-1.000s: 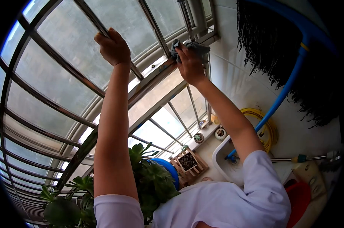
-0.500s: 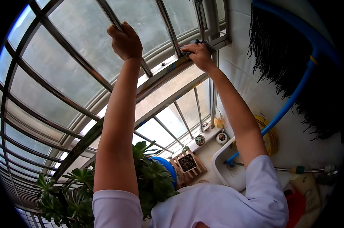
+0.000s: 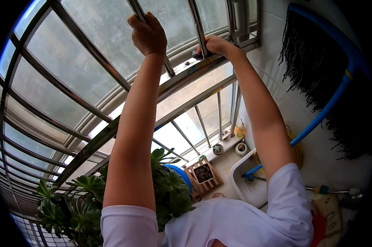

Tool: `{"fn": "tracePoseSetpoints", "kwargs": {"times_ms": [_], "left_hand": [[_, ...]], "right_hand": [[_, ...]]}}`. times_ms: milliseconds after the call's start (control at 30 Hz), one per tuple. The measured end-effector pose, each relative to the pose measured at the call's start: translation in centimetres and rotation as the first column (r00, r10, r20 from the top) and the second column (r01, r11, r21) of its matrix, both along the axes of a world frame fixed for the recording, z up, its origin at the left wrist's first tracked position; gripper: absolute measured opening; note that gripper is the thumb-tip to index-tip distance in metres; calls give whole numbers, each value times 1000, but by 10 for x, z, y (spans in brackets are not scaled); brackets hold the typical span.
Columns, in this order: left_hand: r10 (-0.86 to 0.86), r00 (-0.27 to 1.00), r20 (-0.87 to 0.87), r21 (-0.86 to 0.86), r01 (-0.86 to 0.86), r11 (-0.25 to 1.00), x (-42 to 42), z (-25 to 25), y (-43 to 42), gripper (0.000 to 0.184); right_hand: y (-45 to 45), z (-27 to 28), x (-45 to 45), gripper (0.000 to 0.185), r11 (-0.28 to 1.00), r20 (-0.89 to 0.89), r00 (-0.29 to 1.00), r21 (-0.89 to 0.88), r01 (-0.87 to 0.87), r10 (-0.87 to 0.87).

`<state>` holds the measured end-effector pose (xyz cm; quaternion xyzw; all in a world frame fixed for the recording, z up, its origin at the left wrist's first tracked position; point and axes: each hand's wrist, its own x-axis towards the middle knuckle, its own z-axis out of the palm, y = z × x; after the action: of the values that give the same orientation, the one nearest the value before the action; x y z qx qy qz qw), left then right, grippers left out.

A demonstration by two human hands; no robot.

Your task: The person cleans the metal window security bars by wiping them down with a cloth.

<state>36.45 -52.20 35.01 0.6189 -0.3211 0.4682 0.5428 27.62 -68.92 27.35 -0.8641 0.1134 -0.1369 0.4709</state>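
Note:
My left hand is closed around a shiny metal bar of the window grille, high in the view. To its right, my right hand is bent at the foot of another upright bar, fingers curled around behind it. A dark grey cloth shows in small part beside those fingers, against the horizontal metal rail. The rest of the cloth is hidden by the hand and bar.
A black-stranded mop with a blue frame hangs at right. Below are a white sink, a square planter on wooden slats, small pots and leafy succulents. Frosted window panes lie behind the bars.
The right hand has turned from lying over the cloth on the rail to curling around the bar's foot, covering more of the cloth. The left hand keeps its bar; the whole view has shifted slightly.

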Motion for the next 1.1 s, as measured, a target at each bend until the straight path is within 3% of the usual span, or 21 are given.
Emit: {"fn": "tracePoseSetpoints", "kwargs": {"times_ms": [100, 167, 200, 267, 333, 400, 467, 533, 567, 667, 833, 1000, 1100], "left_hand": [[3, 1000, -19, 13, -3, 1000, 0, 1, 0, 30], [-8, 1000, -29, 20, 9, 1000, -1, 0, 1, 30], [-8, 1000, -28, 19, 9, 1000, -1, 0, 1, 30], [-6, 999, -40, 24, 7, 1000, 0, 0, 0, 30], [4, 999, -35, 17, -4, 1000, -1, 1, -1, 29], [15, 999, -33, 14, -15, 1000, -1, 0, 0, 29], [-8, 999, -39, 12, 9, 1000, -1, 0, 0, 29], [-10, 1000, -18, 2, 10, 1000, -1, 1, 0, 29], [-12, 1000, 0, -4, 12, 1000, -1, 0, 0, 29], [-2, 999, -54, 16, 3, 1000, -2, 0, 0, 28], [1, 999, -53, 9, 0, 1000, -3, 0, 0, 28], [-21, 999, -48, 21, 22, 1000, -2, 1, 1, 28], [-23, 997, -76, 18, 25, 1000, -2, 0, 1, 28]], "right_hand": [[-7, -18, 5, 24, 989, 130, 991, -140, 57, -38], [18, -19, -7, 23, 886, 271, 911, -262, 381, -311], [26, -24, -9, 23, 886, 272, 910, -263, 382, -311], [38, -41, -5, 20, 618, 659, 650, -343, 707, -378], [43, -56, 1, 15, 563, 711, 599, -341, 753, -370], [48, -67, 2, 19, 486, 865, 403, -227, 844, -297], [46, -72, -3, 27, 529, 868, 425, -241, 814, -258], [36, -73, -10, 29, 574, 886, 450, -312, 757, -113], [26, -72, -16, 32, 610, 847, 528, -386, 692, -63], [9, -65, -26, 32, 529, 759, 642, -502, 684, -109], [32, -72, -16, 28, 628, 792, 577, -349, 695, -198], [49, -73, -24, 25, 616, 774, 598, -371, 695, -209], [60, -76, -26, 36, 776, 844, 487, -147, 613, -224]]}}
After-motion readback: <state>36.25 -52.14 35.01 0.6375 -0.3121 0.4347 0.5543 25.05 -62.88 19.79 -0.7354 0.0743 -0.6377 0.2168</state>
